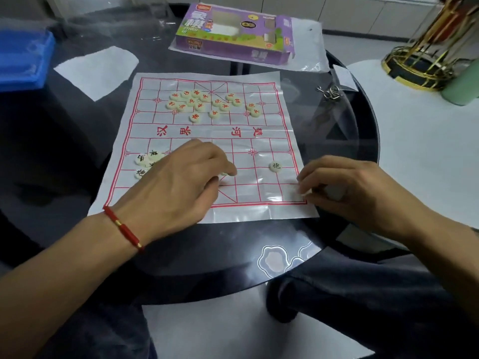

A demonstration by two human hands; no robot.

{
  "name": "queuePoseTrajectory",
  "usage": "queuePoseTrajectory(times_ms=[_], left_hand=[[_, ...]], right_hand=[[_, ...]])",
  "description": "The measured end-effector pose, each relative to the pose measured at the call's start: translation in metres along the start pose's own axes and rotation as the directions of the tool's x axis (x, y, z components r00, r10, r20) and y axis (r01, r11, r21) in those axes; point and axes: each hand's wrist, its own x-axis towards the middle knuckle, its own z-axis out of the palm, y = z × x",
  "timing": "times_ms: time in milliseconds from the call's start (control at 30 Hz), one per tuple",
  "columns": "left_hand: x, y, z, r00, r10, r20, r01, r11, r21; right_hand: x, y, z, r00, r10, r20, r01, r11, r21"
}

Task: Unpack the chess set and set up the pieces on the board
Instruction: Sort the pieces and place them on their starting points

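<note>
1. On the near half of the board [261,211], the left hand [178,182] pinches a black-marked piece [225,174] at its fingertips.
2. At the near right corner, the right hand [344,187] curls over another piece; its grip there I cannot tell.
3. Best practice: set each disc squarely on a line crossing, like the placed cannon [275,166].
4. Red pieces [207,103] lie unsorted on the far half; the box [233,35] rests further back on the worktop.

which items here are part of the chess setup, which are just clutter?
Job:
board sheet
red-marked pieces
black-marked pieces
lone black piece
purple box
left hand
right hand

Clutter:
blue tray
metal ring puzzle
gold stand
green cup
</note>
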Motion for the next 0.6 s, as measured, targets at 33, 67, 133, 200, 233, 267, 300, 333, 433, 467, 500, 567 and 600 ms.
queuePoseTrajectory(times_ms=[33,67,133,200,233,267,300,333,433,467,500,567,600], left_hand=[[0.0,0.003,0.002,1.0,0.005,0.001,-0.005,1.0,-0.001],[0.0,0.006,0.004,1.0,0.012,0.0,-0.012,1.0,-0.002],[-0.001,0.013,0.008,0.999,0.036,-0.004,-0.036,0.999,-0.003],[-0.003,0.024,0.012,0.998,0.06,-0.007,-0.06,0.998,-0.013],[-0.004,0.03,0.015,0.997,0.075,-0.005,-0.075,0.997,-0.029],[-0.005,0.036,0.019,0.995,0.098,-0.001,-0.098,0.994,-0.045],[-0.005,0.041,0.022,0.992,0.126,0.005,-0.126,0.991,-0.055],[-0.005,0.046,0.025,0.988,0.155,0.012,-0.154,0.987,-0.053],[-0.005,0.051,0.031,0.977,0.21,0.034,-0.21,0.978,-0.011],[-0.005,0.051,0.032,0.976,0.216,0.042,-0.216,0.976,0.006],[-0.005,0.051,0.033,0.975,0.217,0.05,-0.218,0.976,0.02],[-0.006,0.05,0.034,0.977,0.207,0.061,-0.209,0.977,0.036],[-0.006,0.049,0.035,0.978,0.2,0.063,-0.202,0.979,0.037]], right_hand=[[-0.004,0.001,0.003,1.0,-0.005,-0.001,0.005,1.0,0.013],[-0.008,0.001,0.005,1.0,-0.011,0.0,0.011,1.0,0.023],[-0.012,0.004,0.007,1.0,-0.021,-0.003,0.021,0.999,0.038],[-0.015,0.007,0.005,1.0,-0.003,-0.009,0.004,0.999,0.045],[-0.016,0.009,0.003,1.0,0.013,-0.016,-0.013,0.999,0.041],[-0.017,0.01,0.002,0.999,0.03,-0.02,-0.029,0.999,0.034],[-0.018,0.011,0.001,0.999,0.046,-0.019,-0.045,0.999,0.027],[-0.018,0.011,0.002,0.998,0.056,-0.014,-0.055,0.998,0.022],[-0.016,0.012,0.003,0.999,0.054,0.004,-0.054,0.998,0.015],[-0.015,0.012,0.004,0.999,0.051,0.009,-0.051,0.999,0.006],[-0.015,0.012,0.004,0.999,0.049,0.012,-0.049,0.999,-0.005],[-0.014,0.013,0.004,0.999,0.05,0.018,-0.05,0.999,-0.02],[-0.014,0.012,0.004,0.999,0.05,0.021,-0.049,0.999,-0.021]])
